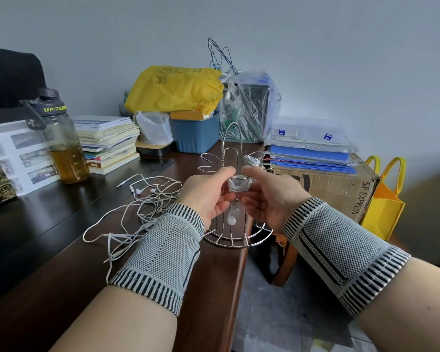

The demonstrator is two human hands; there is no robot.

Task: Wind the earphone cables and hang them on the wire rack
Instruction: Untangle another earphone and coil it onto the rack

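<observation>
A chrome wire rack [235,238] stands at the table's right edge, with hook arms around a tall centre loop. A wound white earphone bundle [238,185] sits at the rack's near hook, its earbuds [233,216] dangling below. My left hand [208,195] and my right hand [267,193] hold this bundle from either side, fingers curled round it. A second wound earphone bundle [252,159] hangs on a far right hook. Loose white earphone cables [142,207] lie tangled on the table to the left.
A dark wooden table [61,250] ends just right of the rack. A water bottle [59,138], stacked books [107,143], a blue bin [196,135], a yellow bag [175,88] and plastic bags line the back. A cardboard box [341,189] with folders stands right.
</observation>
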